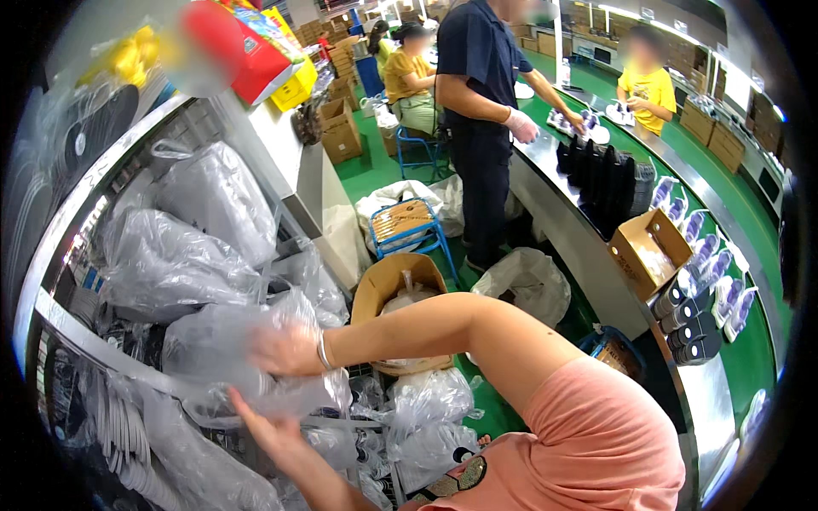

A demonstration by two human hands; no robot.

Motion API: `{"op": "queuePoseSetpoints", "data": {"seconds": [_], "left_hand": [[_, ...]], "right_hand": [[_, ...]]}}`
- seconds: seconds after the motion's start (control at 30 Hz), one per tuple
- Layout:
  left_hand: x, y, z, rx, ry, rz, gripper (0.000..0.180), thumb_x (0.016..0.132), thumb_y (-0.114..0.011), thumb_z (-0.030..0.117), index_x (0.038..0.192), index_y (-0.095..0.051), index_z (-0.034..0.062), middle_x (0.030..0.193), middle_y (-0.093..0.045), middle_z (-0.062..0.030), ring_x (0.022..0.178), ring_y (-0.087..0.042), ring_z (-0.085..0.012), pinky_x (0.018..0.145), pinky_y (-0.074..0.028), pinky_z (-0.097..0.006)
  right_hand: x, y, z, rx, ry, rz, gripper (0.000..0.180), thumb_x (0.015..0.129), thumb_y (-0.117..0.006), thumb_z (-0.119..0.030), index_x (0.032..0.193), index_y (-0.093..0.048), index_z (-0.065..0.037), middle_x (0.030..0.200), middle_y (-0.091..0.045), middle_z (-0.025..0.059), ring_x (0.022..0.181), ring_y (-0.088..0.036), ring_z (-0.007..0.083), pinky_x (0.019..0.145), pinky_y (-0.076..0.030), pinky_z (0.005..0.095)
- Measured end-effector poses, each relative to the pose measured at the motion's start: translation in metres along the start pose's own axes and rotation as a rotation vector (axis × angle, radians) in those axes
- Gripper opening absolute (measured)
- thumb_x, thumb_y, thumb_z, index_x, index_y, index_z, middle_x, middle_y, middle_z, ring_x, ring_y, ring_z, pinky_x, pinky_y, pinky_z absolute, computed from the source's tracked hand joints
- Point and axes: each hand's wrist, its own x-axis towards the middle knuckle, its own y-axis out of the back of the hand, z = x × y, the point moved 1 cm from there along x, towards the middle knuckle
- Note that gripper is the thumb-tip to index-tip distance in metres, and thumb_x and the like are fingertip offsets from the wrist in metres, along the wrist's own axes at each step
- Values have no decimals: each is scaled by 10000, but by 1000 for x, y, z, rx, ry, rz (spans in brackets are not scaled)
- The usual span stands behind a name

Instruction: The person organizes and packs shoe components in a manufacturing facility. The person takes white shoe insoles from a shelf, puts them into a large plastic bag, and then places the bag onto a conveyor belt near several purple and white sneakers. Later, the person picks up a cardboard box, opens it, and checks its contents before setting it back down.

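Head view: the right hand lies spread and flat on a clear, crinkled plastic bag at seven o'clock, while the left hand, palm up and fingers open, supports it from below. More glossy bags crowd the metal rack at nine o'clock. A round cardboard drum stands just beyond. At one o'clock, a person in navy works beside the curved green conveyor bearing an open brown box.
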Motion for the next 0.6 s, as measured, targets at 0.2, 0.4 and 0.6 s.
{"op": "queuePoseSetpoints", "data": {"seconds": [0.2, 0.4, 0.6], "left_hand": [[-68, 27, -27, -194, -20, -99, 538, 820, -480, 294, 1270, -283, 75, 1262, -336, -115, 1119, -378, -255, 926, -327, -397], [-103, 0, -68, -573, 415, -385, 474, 836, -411, 331, 1208, -362, 42, 1203, -409, -104, 1114, -383, -230, 929, -318, -353], [-208, -83, -116, -82, 388, -384, 423, 843, -398, 287, 1177, -369, 29, 1140, -445, -84, 1060, -411, -181, 891, -339, -311]], "right_hand": [[-13, 111, -13, -59, -32, -96, 444, 638, -501, -275, 1028, -498, -64, 1131, -432, 180, 1060, -387, 301, 767, -404, 473], [-71, 185, -38, -343, -41, -265, 447, 616, -479, -309, 968, -542, -40, 1034, -472, 148, 1025, -398, 276, 737, -418, 482], [-140, 326, -49, -524, -214, -354, 405, 641, -462, -263, 973, -541, -45, 1040, -493, 147, 1008, -414, 275, 754, -405, 529]]}}
